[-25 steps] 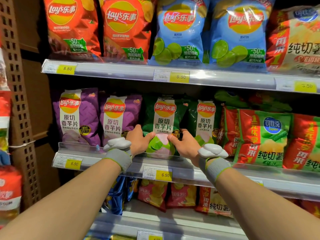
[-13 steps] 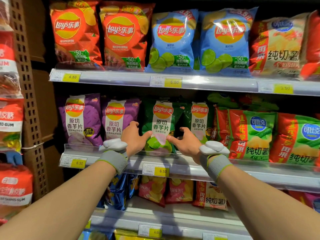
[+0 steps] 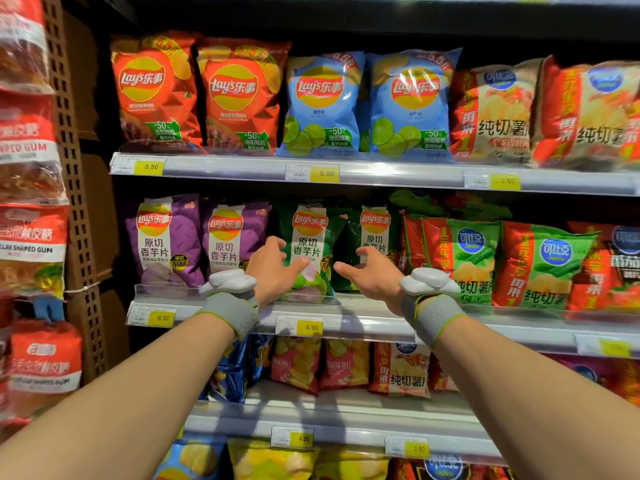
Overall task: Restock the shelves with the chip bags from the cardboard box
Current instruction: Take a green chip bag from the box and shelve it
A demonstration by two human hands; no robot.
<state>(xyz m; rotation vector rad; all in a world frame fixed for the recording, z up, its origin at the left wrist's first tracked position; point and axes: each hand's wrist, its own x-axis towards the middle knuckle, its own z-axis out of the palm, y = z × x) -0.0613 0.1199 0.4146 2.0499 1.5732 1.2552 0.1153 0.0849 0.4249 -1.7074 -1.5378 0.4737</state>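
Observation:
A green Lay's chip bag (image 3: pixel 309 233) stands upright on the middle shelf (image 3: pixel 363 325), behind the clear front lip. My left hand (image 3: pixel 272 271) hovers at its lower left with fingers spread, the thumb tip over the bag's front. My right hand (image 3: pixel 372 273) is at the bag's lower right, fingers apart and off the bag. A second green bag (image 3: pixel 375 226) stands just to the right. The cardboard box is out of sight.
Purple Lay's bags (image 3: pixel 194 240) fill the shelf to the left, red-green bags (image 3: pixel 464 258) to the right. The upper shelf holds orange bags (image 3: pixel 201 95) and blue bags (image 3: pixel 367 102). Lower shelves hold more bags. Gum packs (image 3: pixel 31 237) hang on a perforated post at the left.
Both hands have let go of the green bag's lower sides and drawn back slightly, fingers spreading. The view has tilted up and pulled away from the shelf.

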